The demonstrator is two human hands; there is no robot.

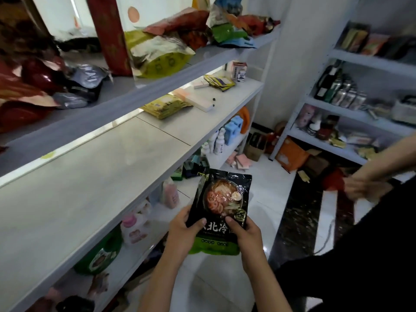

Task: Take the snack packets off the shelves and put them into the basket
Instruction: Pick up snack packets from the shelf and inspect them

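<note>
A black and green noodle packet [222,199] with a bowl picture is held upright in front of me, above the floor. My left hand [183,233] grips its lower left edge, thumb on the front. My right hand [245,235] grips its lower right edge, thumb on the front too. More snack packets lie on the top shelf [126,95]: red ones [29,86] at left, a yellow-green one [157,57] in the middle, green and blue ones [229,32] farther back. Yellow packets [166,105] lie on the middle shelf [90,158]. No basket is in view.
Another person's hand [362,188] and dark sleeve reach in from the right by a red object. A second shelf unit [351,113] with bottles and cans stands at the right. Bottles and detergent fill the lower shelves at left. Boxes lie on the white floor [254,176].
</note>
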